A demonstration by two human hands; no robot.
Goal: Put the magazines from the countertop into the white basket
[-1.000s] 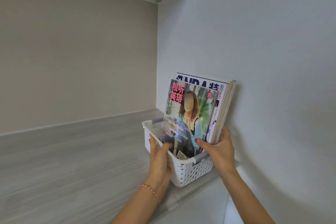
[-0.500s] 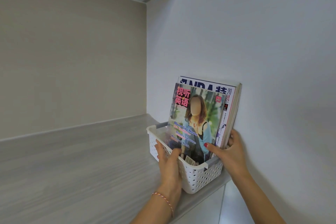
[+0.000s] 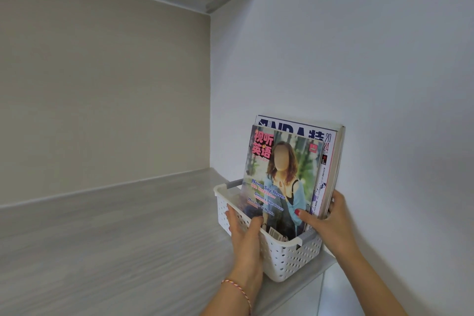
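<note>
Between both hands [image 3: 245, 235] [image 3: 327, 223] (each gripping) stand basket [image 3: 287, 256] and magazines [image 3: 282, 182]

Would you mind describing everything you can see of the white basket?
The white basket is a small rectangular bin, seemingly plastic, with rows of round holes in its walls, a solid rim and a grey handle at each end. It stands upright on the grey countertop near its front corner, beside the white wall. The magazines stand upright in it, rising well above the rim. The left hand grips its long near wall, thumb over the rim; the right hand holds the magazines at its right end.
</note>
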